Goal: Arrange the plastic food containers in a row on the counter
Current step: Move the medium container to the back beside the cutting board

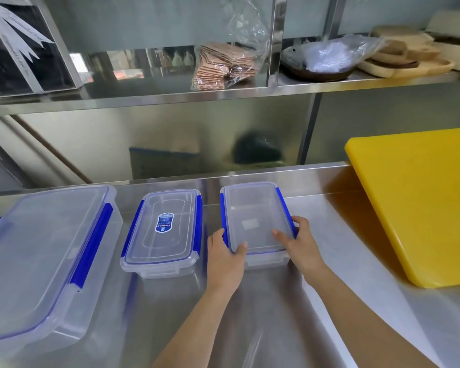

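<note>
Three lidded containers sit side by side on the steel tabletop [316,261], and the left hand [225,257] and right hand [299,241] clasp the rightmost container [255,216] at its near corners, apparently to square it with the labelled middle container [164,229] and the large container [41,257].

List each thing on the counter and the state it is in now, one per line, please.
large container: lid on, untouched
middle container: lid on, labelled, untouched
right container: lid on, gripped at near corners
left hand: holding right container
right hand: holding right container
yellow cutting board: propped, leaning, far edge raised
</note>
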`<act>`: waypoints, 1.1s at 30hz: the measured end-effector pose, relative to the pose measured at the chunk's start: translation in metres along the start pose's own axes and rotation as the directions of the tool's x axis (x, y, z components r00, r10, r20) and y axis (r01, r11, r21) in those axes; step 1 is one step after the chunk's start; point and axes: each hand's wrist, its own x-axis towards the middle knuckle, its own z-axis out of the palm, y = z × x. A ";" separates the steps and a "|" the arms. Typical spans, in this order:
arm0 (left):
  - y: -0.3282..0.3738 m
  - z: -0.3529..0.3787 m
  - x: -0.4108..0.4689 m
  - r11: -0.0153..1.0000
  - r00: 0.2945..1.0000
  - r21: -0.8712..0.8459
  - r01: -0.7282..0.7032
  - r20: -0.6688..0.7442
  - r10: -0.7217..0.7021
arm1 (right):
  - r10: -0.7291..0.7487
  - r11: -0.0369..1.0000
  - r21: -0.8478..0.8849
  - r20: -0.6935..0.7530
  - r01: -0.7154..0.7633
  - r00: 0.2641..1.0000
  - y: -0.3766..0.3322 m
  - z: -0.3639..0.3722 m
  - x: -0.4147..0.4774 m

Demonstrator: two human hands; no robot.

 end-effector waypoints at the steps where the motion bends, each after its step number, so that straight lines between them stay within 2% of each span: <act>1: 0.001 0.004 -0.002 1.000 1.000 -0.004 -0.002 0.011 0.002 | 0.005 1.000 -0.004 -0.006 -0.005 1.000 -0.001 -0.004 0.000; 9: 0.023 0.067 -0.013 0.999 0.991 -0.039 -0.028 0.127 0.032 | 0.025 0.998 -0.051 -0.150 -0.033 0.988 -0.002 -0.067 0.011; 14: 0.031 0.108 -0.016 0.995 0.988 0.039 -0.096 0.129 0.090 | 0.020 0.996 -0.079 -0.224 -0.038 0.974 -0.002 -0.105 0.024; 21: 0.038 0.112 -0.015 0.991 0.983 0.105 -0.084 0.169 0.066 | 0.018 0.970 -0.231 -0.238 -0.075 0.971 -0.001 -0.114 0.026; 24: 0.041 0.081 -0.014 0.958 0.969 0.202 -0.206 0.175 0.172 | -0.154 0.877 -0.479 -0.358 -0.040 0.921 -0.009 -0.108 0.022; 26: 0.040 0.045 -0.008 0.928 0.968 0.275 -0.251 0.084 0.237 | -0.282 0.817 -0.577 -0.388 0.008 0.878 -0.022 -0.096 0.014; 29: 0.030 -0.023 0.007 0.890 0.936 0.396 -0.226 -0.166 0.311 | -0.385 0.814 -0.551 -0.274 0.185 0.881 -0.044 -0.057 -0.009; 31: 0.015 -0.068 0.019 0.909 0.919 0.399 -0.120 -0.301 0.254 | -0.393 0.814 -0.494 -0.081 0.306 0.916 -0.047 -0.020 -0.024; 33: -0.002 -0.106 0.030 0.912 0.921 0.411 0.003 -0.356 0.157 | -0.327 0.843 -0.413 0.112 0.343 0.938 -0.047 0.019 -0.035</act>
